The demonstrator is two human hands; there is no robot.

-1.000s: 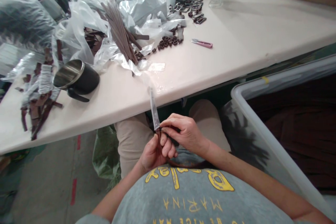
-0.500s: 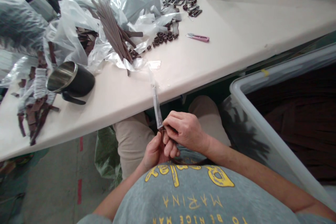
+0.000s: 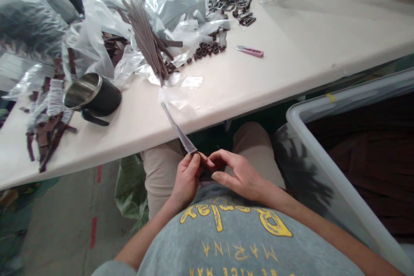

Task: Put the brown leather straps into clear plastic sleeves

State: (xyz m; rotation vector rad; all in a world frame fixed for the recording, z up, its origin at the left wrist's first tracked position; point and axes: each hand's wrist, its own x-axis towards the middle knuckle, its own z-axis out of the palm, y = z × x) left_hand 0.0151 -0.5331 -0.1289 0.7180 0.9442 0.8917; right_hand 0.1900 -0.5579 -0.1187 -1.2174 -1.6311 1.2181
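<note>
My left hand (image 3: 188, 176) pinches a brown strap (image 3: 199, 158) between thumb and fingers, in front of my body below the table edge. A clear plastic sleeve (image 3: 181, 134) covers the strap's far length, which slants up over the edge onto the table. At the strap's near end, my right hand (image 3: 237, 173) has its fingers curled against it, fingertips meeting those of the left hand. Its thumb sits a little lower. The fingers partly hide the near end of the strap.
A black mug (image 3: 95, 97) stands left of bundled brown straps (image 3: 145, 36). Small brown loops (image 3: 207, 49), metal buckles (image 3: 246, 16) and pink thread snips (image 3: 249, 51) lie farther back. A grey bin (image 3: 296, 114) of dark brown strips stands to my right.
The sleeved strap has swung so its far end points more to the left. My right hand has moved off the sleeve's end, slightly right and down. My left hand has shifted slightly left.
</note>
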